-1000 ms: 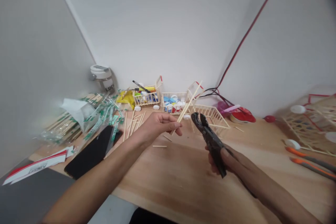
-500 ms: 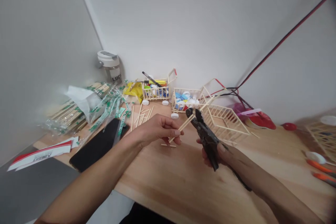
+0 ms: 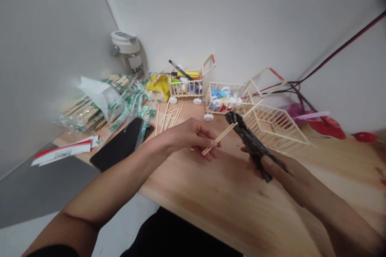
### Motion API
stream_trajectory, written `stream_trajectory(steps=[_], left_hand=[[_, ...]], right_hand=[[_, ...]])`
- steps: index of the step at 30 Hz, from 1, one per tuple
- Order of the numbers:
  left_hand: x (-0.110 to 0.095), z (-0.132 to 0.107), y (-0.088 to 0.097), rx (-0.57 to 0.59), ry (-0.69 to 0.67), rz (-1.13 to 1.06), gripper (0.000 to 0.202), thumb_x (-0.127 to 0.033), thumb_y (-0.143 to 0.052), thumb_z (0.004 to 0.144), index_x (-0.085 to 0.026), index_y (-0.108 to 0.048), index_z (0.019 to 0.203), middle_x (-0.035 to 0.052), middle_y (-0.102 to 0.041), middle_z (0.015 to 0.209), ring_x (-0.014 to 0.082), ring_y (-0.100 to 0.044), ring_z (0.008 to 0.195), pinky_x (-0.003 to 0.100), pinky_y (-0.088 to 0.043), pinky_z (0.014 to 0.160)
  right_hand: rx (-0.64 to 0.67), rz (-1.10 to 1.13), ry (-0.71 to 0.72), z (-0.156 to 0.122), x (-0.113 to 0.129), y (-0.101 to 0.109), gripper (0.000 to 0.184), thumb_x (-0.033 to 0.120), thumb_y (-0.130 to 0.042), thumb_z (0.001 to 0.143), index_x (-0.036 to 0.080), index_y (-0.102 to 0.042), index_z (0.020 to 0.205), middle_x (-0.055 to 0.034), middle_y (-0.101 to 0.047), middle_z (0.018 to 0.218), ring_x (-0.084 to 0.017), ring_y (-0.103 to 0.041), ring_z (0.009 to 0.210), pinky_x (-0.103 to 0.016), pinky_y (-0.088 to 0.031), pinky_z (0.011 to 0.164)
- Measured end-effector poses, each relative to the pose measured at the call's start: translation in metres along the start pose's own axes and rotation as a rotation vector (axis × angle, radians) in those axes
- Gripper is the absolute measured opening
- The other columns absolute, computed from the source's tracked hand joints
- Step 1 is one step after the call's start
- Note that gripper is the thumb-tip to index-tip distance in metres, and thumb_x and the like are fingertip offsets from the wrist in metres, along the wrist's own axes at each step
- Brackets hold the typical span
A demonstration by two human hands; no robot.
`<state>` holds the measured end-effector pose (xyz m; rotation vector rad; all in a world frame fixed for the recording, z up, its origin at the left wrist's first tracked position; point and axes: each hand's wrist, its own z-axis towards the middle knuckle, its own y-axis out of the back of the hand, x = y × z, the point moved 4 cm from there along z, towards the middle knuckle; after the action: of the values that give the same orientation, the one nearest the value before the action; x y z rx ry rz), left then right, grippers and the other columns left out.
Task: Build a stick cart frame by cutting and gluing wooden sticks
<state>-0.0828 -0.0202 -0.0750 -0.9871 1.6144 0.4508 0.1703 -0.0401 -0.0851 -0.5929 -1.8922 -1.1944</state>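
You are pinching a light, brittle wooden stick (image 3: 219,138) near its end in your left grip (image 3: 193,138), and your right grip (image 3: 280,168) is holding pliers (image 3: 251,142) around their handles, both just in front of the stick frame (image 3: 279,130).

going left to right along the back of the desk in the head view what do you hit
clear bottle with white lid → yellow plastic bag → small stick crate of bottle caps → larger stick crate of caps → flat stick lattice → round red object

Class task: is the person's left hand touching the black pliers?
Apart: the head view shows a gap between the left hand and the black pliers, with a wooden stick crossing it.
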Motion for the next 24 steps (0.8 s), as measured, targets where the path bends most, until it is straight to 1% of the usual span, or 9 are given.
stream_trajectory(steps=[3,8,11,16,20,24], left_hand=[[0.001,0.001,0.000,-0.006,-0.006,0.014,0.020,-0.024,-0.078,0.077,-0.010,-0.073,0.090,0.0075,-0.076,0.076,0.0121,-0.072,0.063,0.017,-0.053,0.058],[-0.002,0.000,0.000,-0.018,-0.022,0.066,0.012,-0.018,-0.072,0.081,-0.008,-0.073,0.089,0.0076,-0.076,0.074,0.0121,-0.073,0.064,0.015,-0.050,0.055],[-0.004,0.000,0.001,-0.021,-0.058,0.111,0.011,-0.017,-0.070,0.082,-0.007,-0.073,0.087,0.0087,-0.075,0.072,0.0112,-0.072,0.062,0.013,-0.045,0.050],[-0.004,0.000,0.004,-0.015,-0.091,0.178,0.012,-0.016,-0.068,0.082,-0.008,-0.073,0.088,0.0083,-0.075,0.072,0.0097,-0.069,0.059,0.015,-0.046,0.051],[-0.006,-0.001,0.004,-0.023,-0.102,0.226,0.016,-0.021,-0.068,0.083,-0.008,-0.073,0.089,0.0081,-0.075,0.073,0.0091,-0.068,0.059,0.016,-0.046,0.053],[-0.008,-0.003,0.002,-0.046,-0.090,0.257,0.016,-0.020,-0.067,0.082,-0.008,-0.074,0.090,0.0077,-0.074,0.072,0.0087,-0.066,0.059,0.016,-0.047,0.055]], right_hand=[[0.006,-0.028,-0.018,0.001,0.000,0.000,0.069,0.075,-0.045,0.086,0.017,-0.063,0.118,-0.0063,-0.064,0.079,-0.021,-0.058,0.071,-0.034,-0.048,0.062],[0.014,-0.071,-0.017,0.002,0.004,-0.001,0.067,0.077,-0.043,0.084,0.019,-0.063,0.110,-0.0078,-0.066,0.078,-0.023,-0.059,0.070,-0.036,-0.049,0.063],[0.046,-0.048,-0.012,0.003,0.001,-0.005,0.063,0.073,-0.042,0.088,0.019,-0.061,0.114,-0.0062,-0.065,0.078,-0.022,-0.058,0.070,-0.035,-0.048,0.064],[0.074,0.053,0.028,0.003,-0.001,-0.010,0.060,0.066,-0.043,0.093,0.016,-0.059,0.122,-0.0044,-0.062,0.079,-0.018,-0.055,0.066,-0.033,-0.045,0.061],[0.085,0.111,0.031,0.000,0.004,-0.011,0.061,0.065,-0.043,0.094,0.014,-0.059,0.123,-0.0067,-0.063,0.084,-0.017,-0.056,0.068,-0.032,-0.046,0.060],[0.090,0.118,0.018,-0.003,0.007,-0.010,0.062,0.067,-0.044,0.093,0.014,-0.060,0.121,-0.0061,-0.061,0.082,-0.017,-0.056,0.067,-0.032,-0.046,0.060]])
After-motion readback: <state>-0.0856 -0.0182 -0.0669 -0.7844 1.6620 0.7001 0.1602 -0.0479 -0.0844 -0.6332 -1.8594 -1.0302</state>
